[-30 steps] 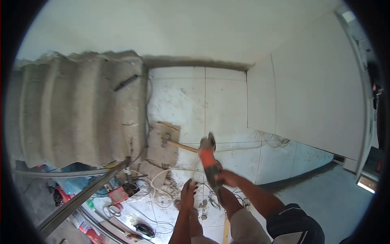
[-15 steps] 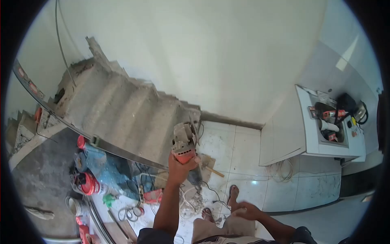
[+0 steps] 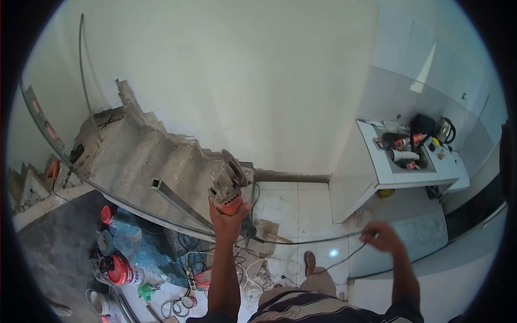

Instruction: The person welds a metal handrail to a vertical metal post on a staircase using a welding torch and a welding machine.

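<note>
My left hand is wrapped round the red and grey body of an angle grinder, held upright over the foot of the stairs with its disc side up. From the grinder's lower end a dark power cord runs across to the right. My right hand is closed on that cord, out to the right above the tiled floor. Beyond the cord's bend at my fingers, it slopes back down towards my legs. Left of the grinder lies a square metal tube, its open end pointing up the stairs.
Bare concrete stairs rise to the left along the wall, with a long metal rail at their near side. Below are a blue plastic sheet, a red-topped bucket and tangled cables. A counter with a cluttered sink stands right.
My right hand has moved from beside my knee up and to the right, and the cord now stretches to it. The grinder has tilted, showing more of its disc. The view has shifted.
</note>
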The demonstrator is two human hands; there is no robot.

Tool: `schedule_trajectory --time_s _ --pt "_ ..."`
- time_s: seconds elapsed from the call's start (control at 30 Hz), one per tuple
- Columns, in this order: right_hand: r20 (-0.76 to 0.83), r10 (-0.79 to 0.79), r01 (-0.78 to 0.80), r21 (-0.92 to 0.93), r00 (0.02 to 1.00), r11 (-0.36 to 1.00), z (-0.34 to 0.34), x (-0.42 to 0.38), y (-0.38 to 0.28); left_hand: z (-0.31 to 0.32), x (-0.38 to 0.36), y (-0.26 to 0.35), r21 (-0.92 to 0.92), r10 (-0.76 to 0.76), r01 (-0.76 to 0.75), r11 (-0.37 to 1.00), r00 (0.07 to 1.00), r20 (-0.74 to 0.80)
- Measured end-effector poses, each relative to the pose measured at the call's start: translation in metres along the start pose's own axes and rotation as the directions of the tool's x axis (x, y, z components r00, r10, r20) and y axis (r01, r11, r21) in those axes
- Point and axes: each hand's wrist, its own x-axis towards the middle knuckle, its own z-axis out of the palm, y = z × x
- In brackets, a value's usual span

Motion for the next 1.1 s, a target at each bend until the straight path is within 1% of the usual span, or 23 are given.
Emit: schedule_trajectory --time_s 0.07,0.13,0.17,0.2,0.27,0.33,0.37,0.4,0.47,0.53,0.57,0.63,0.67,0.73,0.77,0.8,0.87,0.9,0.93,1.0,1.03,1.07,1.1 --pt "-0.013 -0.230 0.228 -0.087 0.973 0.970 -0.042 -0.001 -0.072 0.010 -0.004 -0.001 0.066 0.011 -0.014 0.998 0.999 0.046" --pt "0.098 -0.495 0.503 -0.229 0.864 0.833 -0.067 0.008 -0.117 0.025 -0.015 -0.003 0.332 0.058 -0.128 0.935 0.975 0.213" --pt "0.143 -0.587 0.603 -0.250 0.797 0.758 -0.075 0.015 -0.143 0.038 -0.022 0.004 0.312 0.026 -0.120 0.942 0.957 0.290" --pt "0.159 -0.622 0.638 -0.292 0.767 0.713 -0.081 0.025 -0.157 0.050 -0.027 0.004 0.302 0.029 -0.128 0.945 0.949 0.313" --pt "0.144 -0.680 0.686 -0.307 0.719 0.660 -0.094 0.049 -0.175 0.070 -0.038 0.001 0.189 -0.163 0.083 0.978 0.872 0.461" --pt "0.066 -0.737 0.724 -0.268 0.673 0.636 -0.112 0.092 -0.164 0.097 -0.043 0.001 0.184 -0.157 0.074 0.980 0.855 0.494" --pt "0.025 -0.762 0.742 -0.251 0.647 0.622 -0.118 0.115 -0.145 0.107 -0.043 -0.003 0.133 -0.162 0.103 0.986 0.805 0.571" --pt "0.015 -0.754 0.733 -0.247 0.656 0.633 -0.122 0.133 -0.119 0.119 -0.043 -0.006 0.083 -0.161 0.141 0.987 0.752 0.639" --pt "0.093 -0.671 0.672 0.018 0.736 0.740 -0.130 0.172 -0.074 0.141 -0.039 -0.012 0.094 -0.164 0.136 0.986 0.727 0.667" --pt "0.154 -0.368 0.335 0.203 0.917 0.920 -0.129 0.182 -0.024 0.162 -0.038 -0.022 -0.055 -0.199 0.311 0.949 0.725 0.660" --pt "0.147 -0.315 0.271 0.258 0.938 0.927 -0.116 0.186 0.004 0.181 -0.034 -0.025 -0.057 -0.198 0.308 0.950 0.730 0.654" --pt "0.172 -0.202 0.125 0.378 0.964 0.917 -0.074 0.187 0.064 0.223 -0.027 -0.031 -0.345 -0.113 0.372 0.862 0.804 0.584" --pt "0.202 -0.183 0.087 0.406 0.962 0.910 -0.048 0.183 0.092 0.239 -0.020 -0.039 -0.345 -0.121 0.378 0.859 0.805 0.580" --pt "0.007 -0.192 0.174 0.392 0.981 0.903 -0.011 0.155 0.119 0.264 -0.007 -0.065 -0.327 -0.077 0.175 0.929 0.954 0.289" --pt "-0.080 -0.207 0.222 0.396 0.975 0.891 0.004 0.143 0.131 0.261 0.004 -0.079 -0.218 -0.154 0.208 0.954 0.958 0.243" --pt "-0.168 -0.215 0.265 0.393 0.962 0.881 0.003 0.135 0.130 0.271 0.016 -0.082 -0.217 -0.167 0.229 0.949 0.948 0.272" --pt "-0.033 -0.288 0.288 0.225 0.957 0.931 -0.024 0.109 0.113 0.286 0.030 -0.085 0.279 -0.104 0.049 0.959 0.977 0.186" --pt "0.072 -0.284 0.270 0.160 0.956 0.949 -0.057 0.101 0.088 0.285 0.039 -0.102 0.409 -0.043 -0.073 0.909 0.963 0.267" --pt "0.050 -0.263 0.252 0.163 0.963 0.954 -0.079 0.098 0.082 0.298 0.039 -0.099 0.405 -0.051 -0.077 0.911 0.954 0.296" --pt "0.034 -0.503 0.504 -0.069 0.864 0.861 -0.111 0.099 0.075 0.316 0.037 -0.082 0.747 -0.270 -0.164 0.644 0.865 0.422" --pt "0.041 -0.537 0.536 -0.159 0.843 0.829 -0.127 0.103 0.067 0.313 0.041 -0.098 0.717 -0.355 -0.205 0.667 0.758 0.547" --pt "0.053 -0.568 0.561 -0.250 0.821 0.789 -0.143 0.110 0.060 0.321 0.041 -0.100 0.708 -0.359 -0.218 0.672 0.741 0.568" --pt "0.100 -0.557 0.560 -0.286 0.824 0.778 -0.158 0.119 0.051 0.331 0.036 -0.100 0.710 -0.466 -0.331 0.622 0.573 0.675"
